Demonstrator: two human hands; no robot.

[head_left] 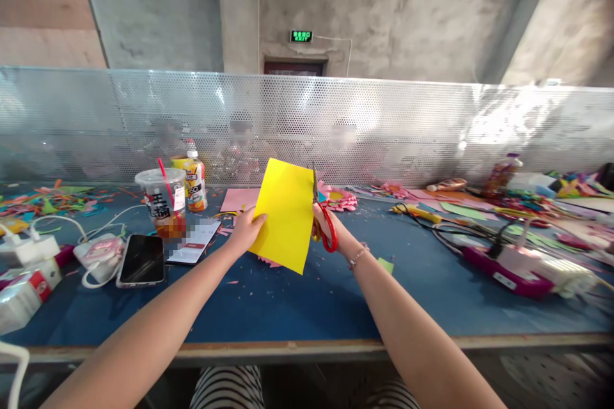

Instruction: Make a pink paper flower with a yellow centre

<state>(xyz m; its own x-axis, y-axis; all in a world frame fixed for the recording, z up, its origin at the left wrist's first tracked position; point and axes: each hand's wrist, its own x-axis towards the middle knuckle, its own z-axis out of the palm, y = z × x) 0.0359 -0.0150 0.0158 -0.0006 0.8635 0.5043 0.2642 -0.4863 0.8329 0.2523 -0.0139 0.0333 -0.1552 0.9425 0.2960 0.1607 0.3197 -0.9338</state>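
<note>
A sheet of yellow paper [284,214] is held up above the table, tilted, by my left hand [246,230], whose thumb lies over its left edge. My right hand [330,227] grips red-handled scissors [329,236] with the blades pointing up along the paper's right edge. Whether the blades bite into the paper I cannot tell. Behind the paper lie a pink paper flower [338,198] with a yellow middle and a sheet of pink paper [236,199], both partly hidden.
Left on the blue table [288,319] are a plastic cup [163,201] with a red straw, a drink bottle [195,182], a phone [142,260] and chargers. Right are a purple power strip [508,271], cables and paper scraps. A perforated metal screen [407,128] stands behind.
</note>
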